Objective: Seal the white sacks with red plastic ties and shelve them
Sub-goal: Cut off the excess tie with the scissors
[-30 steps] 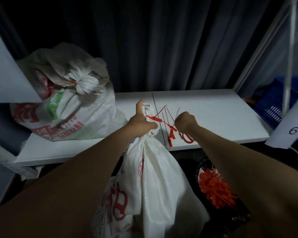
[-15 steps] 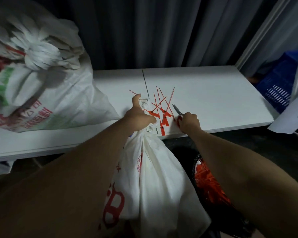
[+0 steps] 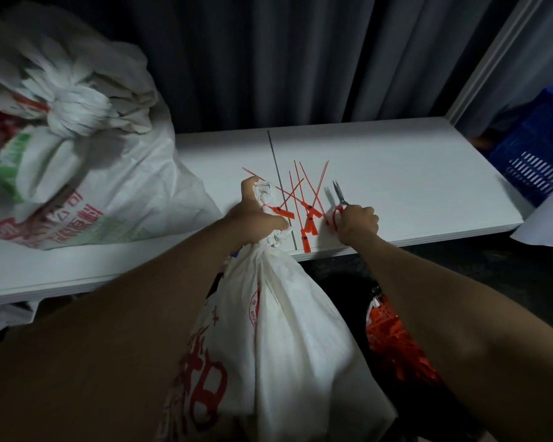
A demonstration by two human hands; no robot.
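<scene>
My left hand (image 3: 253, 218) grips the gathered neck of a white sack (image 3: 288, 333) with red print, which hangs below the shelf's front edge. A red plastic tie (image 3: 276, 209) is wrapped around that neck, its tag sticking out to the right. Several loose red ties (image 3: 308, 215) lie on the white shelf (image 3: 412, 186) between my hands. My right hand (image 3: 356, 223) rests on the shelf, closed around the red handles of small scissors (image 3: 338, 194) whose blades point away from me. A tied white sack (image 3: 71, 161) lies on the shelf's left end.
Dark curtains hang behind the shelf. A heap of red ties (image 3: 396, 342) sits in a dark container low on the right. A blue crate (image 3: 530, 154) stands behind the white upright (image 3: 489, 59) at right. A white paper label (image 3: 546, 218) hangs at the right edge.
The view has dipped and closed in on the shelf. My right hand moved down onto the shelf and took hold of the scissors. My left hand kept its grip on the sack's neck.
</scene>
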